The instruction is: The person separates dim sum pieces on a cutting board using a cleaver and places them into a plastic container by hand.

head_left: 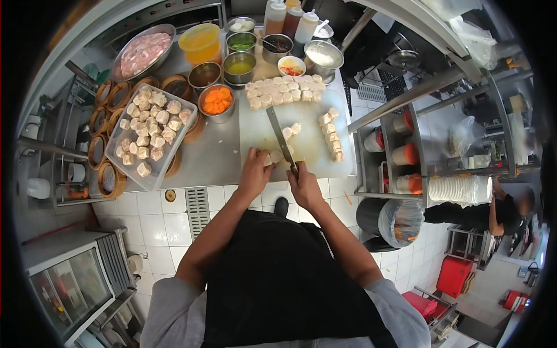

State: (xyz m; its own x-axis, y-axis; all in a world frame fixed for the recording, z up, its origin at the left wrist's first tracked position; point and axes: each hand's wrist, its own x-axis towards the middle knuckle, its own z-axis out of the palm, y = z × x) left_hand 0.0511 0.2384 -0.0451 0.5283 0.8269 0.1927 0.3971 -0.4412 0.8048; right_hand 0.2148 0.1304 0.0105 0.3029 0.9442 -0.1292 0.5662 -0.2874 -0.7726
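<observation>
By the fingertips of the left hand (254,175), a pale food piece (275,155) lies on the cutting board (253,129); thumb and forefinger stand slightly apart, against it. Rightward, the knife (278,131) slants, handle clamped in curled fingers of the right hand (305,187).

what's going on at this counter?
A person's right hand grips a knife, its blade among small pale pieces on a white cutting board. The left hand is at more pieces left of the blade; its exact grip is unclear. A block of pieces sits at the board's far edge, with a line of them on the right. A clear tub to the left holds many chunks.
</observation>
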